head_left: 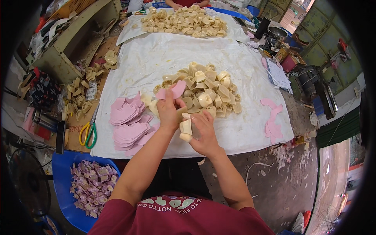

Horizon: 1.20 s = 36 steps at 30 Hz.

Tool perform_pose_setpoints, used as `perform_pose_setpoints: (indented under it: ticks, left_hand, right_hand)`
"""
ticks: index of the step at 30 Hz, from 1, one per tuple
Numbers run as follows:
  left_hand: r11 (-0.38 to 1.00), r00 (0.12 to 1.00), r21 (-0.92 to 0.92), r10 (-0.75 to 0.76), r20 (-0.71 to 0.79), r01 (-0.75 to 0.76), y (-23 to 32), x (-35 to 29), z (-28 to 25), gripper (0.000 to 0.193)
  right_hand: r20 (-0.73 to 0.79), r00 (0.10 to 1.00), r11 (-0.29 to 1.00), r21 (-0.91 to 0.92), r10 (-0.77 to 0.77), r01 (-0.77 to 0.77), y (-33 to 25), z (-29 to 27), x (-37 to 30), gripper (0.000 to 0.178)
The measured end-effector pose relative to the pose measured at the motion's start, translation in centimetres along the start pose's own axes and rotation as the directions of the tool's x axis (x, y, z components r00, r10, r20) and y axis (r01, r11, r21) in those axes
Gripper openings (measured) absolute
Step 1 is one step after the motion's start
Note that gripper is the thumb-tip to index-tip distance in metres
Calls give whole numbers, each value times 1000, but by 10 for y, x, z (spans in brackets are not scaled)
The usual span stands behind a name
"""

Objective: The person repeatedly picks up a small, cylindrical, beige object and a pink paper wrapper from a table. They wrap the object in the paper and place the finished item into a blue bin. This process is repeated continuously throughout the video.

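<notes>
My left hand (169, 113) is closed on a curved pink sheet piece (178, 89), which sticks up past the fingertips. Close beside it, my right hand (204, 135) grips a cream moulded piece (186, 126) that looks like a shoe heel. Pale coverings show on its thumb and a fingertip. Just beyond both hands lies a heap of similar cream heel-like pieces (211, 90), some showing hollow, cup-like ends. Stacked pink sheet pieces (127, 111) lie left of my left forearm.
A white cloth (141, 58) covers the table. Green-and-yellow-handled scissors (91, 131) lie at left, above a blue tub (62, 188) of purple-patterned pieces. Pink strips (272, 121) lie at right. Across the table, a person (186, 3) sits behind another cream heap (184, 21).
</notes>
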<state>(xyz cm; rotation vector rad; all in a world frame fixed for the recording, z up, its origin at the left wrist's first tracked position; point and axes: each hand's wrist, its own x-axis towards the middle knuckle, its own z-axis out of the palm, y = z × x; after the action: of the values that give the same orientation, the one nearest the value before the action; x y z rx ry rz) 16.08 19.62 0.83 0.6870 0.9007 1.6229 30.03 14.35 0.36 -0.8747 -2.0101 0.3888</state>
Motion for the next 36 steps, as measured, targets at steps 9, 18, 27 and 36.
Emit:
perform_pose_setpoints:
  ticks: [9,18,27,36]
  left_hand:
    - [970,1000,-241,20,12,-17,16,6,-32,47]
    - [951,986,-264,-149,73,163,50,-53,-51,50]
    - [967,987,-245,-100,-130,65,76,-93,-66,49]
    - [920,962,-287,-235,137,266,101,-127,-89,37]
  right_hand:
    - [23,995,863,-501,98,-74,15,5,7,64]
    - [52,998,988,-149,-25,32,-56,30,14,61]
    - [396,841,570,619,369,-541,-100,39,5,33]
    - [317,804,270,826,504,-495,-105,7,35,29]
